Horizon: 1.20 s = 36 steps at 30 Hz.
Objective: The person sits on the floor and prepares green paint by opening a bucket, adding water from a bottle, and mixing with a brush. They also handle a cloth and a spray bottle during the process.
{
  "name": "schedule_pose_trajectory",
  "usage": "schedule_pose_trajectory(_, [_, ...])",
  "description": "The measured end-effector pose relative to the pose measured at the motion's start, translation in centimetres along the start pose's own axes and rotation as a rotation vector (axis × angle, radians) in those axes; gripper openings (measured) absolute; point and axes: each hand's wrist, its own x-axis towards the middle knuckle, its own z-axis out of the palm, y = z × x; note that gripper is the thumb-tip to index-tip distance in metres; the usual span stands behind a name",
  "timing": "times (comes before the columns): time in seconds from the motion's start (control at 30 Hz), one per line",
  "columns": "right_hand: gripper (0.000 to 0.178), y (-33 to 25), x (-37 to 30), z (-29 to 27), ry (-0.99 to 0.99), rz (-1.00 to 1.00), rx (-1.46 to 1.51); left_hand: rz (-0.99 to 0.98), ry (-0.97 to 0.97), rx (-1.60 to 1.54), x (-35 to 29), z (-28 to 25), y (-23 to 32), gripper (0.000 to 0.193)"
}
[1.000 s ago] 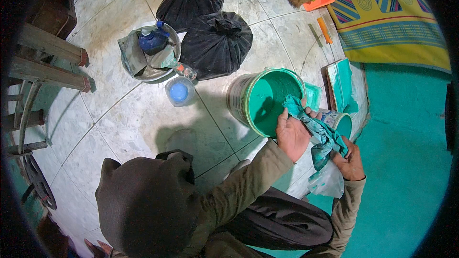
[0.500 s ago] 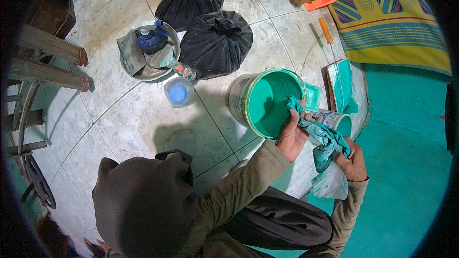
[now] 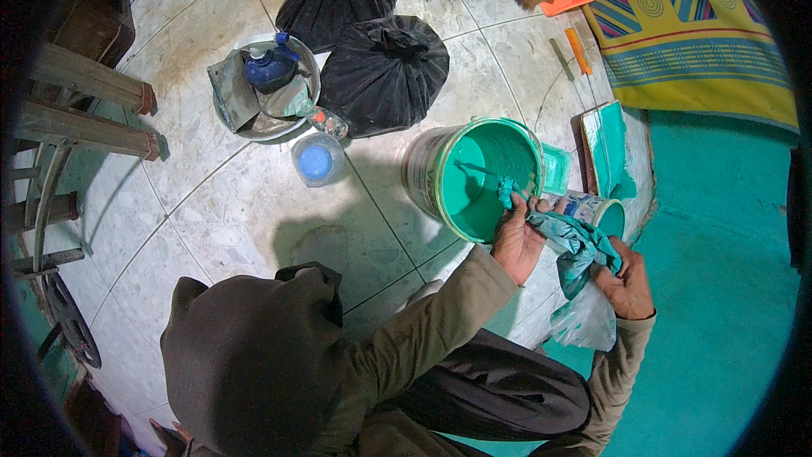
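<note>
A crumpled plastic bag (image 3: pixel 571 241), smeared with green paint, stretches between my two hands. My left hand (image 3: pixel 518 245) is closed round its upper end, at the near right rim of a large paint bucket (image 3: pixel 420 173). The bag's twisted tip pokes out past my fingers over the bucket's opening. Green paint (image 3: pixel 474 195) coats the inside of the bucket, and a thin dark streak crosses it. Lower down, my right hand (image 3: pixel 624 288) grips the bag's other part, with a clear whitish end hanging beneath. Behind my hands a smaller paint can (image 3: pixel 607 217) is partly hidden.
Two tied black bags (image 3: pixel 385 76) stand beyond the bucket. Left of them, a basin (image 3: pixel 296 129) holds a blue bottle and scraps; a blue-capped clear container (image 3: pixel 315 161) stands nearby. A green-painted board (image 3: pixel 605 144) leans at the right wall. Wooden legs (image 3: pixel 93 131) are far left.
The bag's twisted tip has shifted slightly left and down over the bucket. A dark streak now shows across the bucket's inside. Both hands keep their hold.
</note>
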Motion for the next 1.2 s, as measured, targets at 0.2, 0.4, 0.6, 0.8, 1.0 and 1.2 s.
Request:
schedule_pose_trajectory(0.2, [0.024, 0.7, 0.2, -0.5, -0.024, -0.042, -0.13, -0.061, 0.032, -0.07, 0.0, -0.6, 0.3, 0.023])
schedule_pose_trajectory(0.4, [0.027, 1.1, 0.4, -0.5, -0.024, -0.087, -0.147, -0.064, -0.065, -0.151, 0.2, -1.1, 0.6, 0.022])
schedule_pose_trajectory(0.6, [0.031, 0.2, 0.3, -0.1, -0.009, -0.045, -0.09, -0.084, -0.008, -0.096, -0.9, 2.5, 0.3, 0.037])
schedule_pose_trajectory(0.8, [0.029, 0.2, 0.2, 0.6, 0.012, -0.006, -0.007, -0.085, -0.121, 0.456, -2.4, 3.6, -1.0, 0.051])
schedule_pose_trajectory(1.0, [0.033, 2.0, 1.4, 0.1, -0.025, -0.124, -0.047, -0.225, -0.126, 0.874, -3.5, 2.9, -0.7, 0.045])
schedule_pose_trajectory(1.2, [0.039, 3.0, 1.1, -0.2, 0.044, -0.183, 0.058, -0.058, -0.381, 1.091, -3.1, 2.4, -0.8, 0.06])
